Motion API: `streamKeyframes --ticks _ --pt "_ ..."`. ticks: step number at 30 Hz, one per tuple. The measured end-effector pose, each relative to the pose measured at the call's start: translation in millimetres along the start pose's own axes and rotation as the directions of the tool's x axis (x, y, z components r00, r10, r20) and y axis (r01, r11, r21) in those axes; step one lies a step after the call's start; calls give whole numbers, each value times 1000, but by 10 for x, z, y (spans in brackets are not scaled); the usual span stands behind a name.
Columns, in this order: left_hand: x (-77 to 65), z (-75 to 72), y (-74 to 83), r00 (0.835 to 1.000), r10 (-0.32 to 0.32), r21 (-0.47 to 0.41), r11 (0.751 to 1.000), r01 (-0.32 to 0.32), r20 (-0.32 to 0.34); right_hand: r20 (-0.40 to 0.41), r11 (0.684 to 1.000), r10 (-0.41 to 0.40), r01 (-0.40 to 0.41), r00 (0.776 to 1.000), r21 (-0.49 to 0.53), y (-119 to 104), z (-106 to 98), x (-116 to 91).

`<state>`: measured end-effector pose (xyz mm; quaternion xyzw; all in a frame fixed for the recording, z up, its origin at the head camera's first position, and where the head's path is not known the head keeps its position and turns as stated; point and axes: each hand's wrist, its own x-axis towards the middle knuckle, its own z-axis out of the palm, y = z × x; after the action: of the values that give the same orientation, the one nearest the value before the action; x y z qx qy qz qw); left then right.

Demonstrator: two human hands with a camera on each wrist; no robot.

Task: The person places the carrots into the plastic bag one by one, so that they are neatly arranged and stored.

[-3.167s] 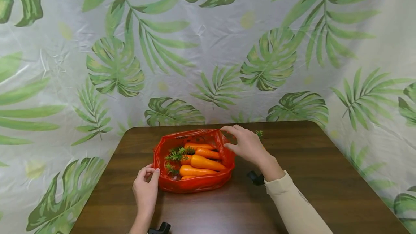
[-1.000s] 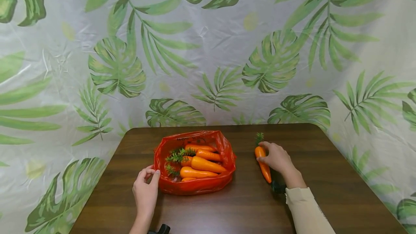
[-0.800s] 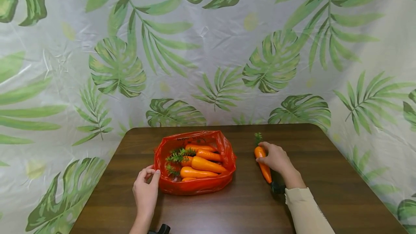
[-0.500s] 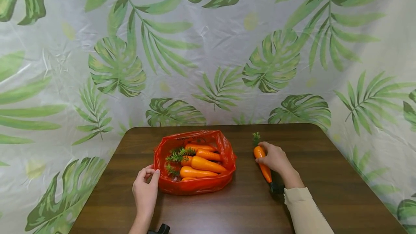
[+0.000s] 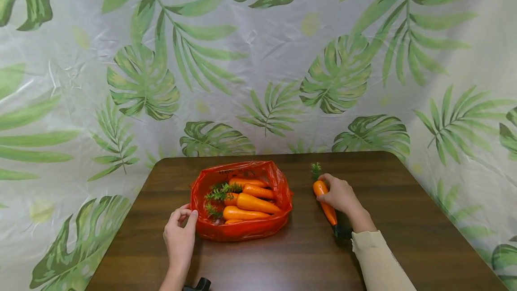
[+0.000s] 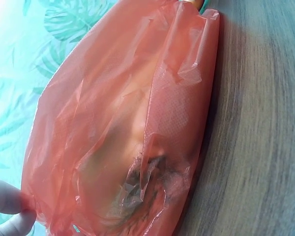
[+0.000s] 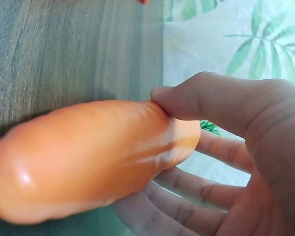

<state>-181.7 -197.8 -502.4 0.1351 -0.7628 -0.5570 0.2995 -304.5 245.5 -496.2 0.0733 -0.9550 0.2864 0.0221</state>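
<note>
A red plastic bag (image 5: 242,233) lies on the table with its mouth spread wide, several orange carrots (image 5: 258,202) with green tops inside it. At the bag's left edge my left hand (image 5: 179,237) pinches the rim between thumb and fingers; the left wrist view shows the fingertips on the thin film (image 6: 108,98). To the right of the bag, my right hand (image 5: 343,196) holds a single carrot (image 5: 326,205) by its thick upper part. Its green tuft points to the far edge. In the right wrist view the thumb and fingers curl round the carrot (image 7: 83,157).
The dark wooden table (image 5: 307,264) ends at a back edge close to a leaf-patterned curtain (image 5: 258,57). Black wrist camera mounts (image 5: 198,284) show at both wrists, the right one overlapping the held carrot's tip in the head view.
My right hand has left the bag's right rim, moved right and taken hold of the carrot. Since then carrot and hand have shifted slightly left. The left hand keeps its pinch.
</note>
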Motion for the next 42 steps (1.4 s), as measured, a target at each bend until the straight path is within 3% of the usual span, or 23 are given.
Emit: streamKeyframes --ticks 13,34,42 --pt "-27 2 74 1000 -9 6 1000 9 11 -53 999 -50 49 997 -6 -115 -81 -26" --pt "-29 1 83 1000 -5 12 1000 5 -1 -129 987 -156 158 979 8 -583 -298 -135" --pt "-23 2 69 999 -34 6 999 34 21 -160 977 -200 208 967 35 -785 -334 -214"
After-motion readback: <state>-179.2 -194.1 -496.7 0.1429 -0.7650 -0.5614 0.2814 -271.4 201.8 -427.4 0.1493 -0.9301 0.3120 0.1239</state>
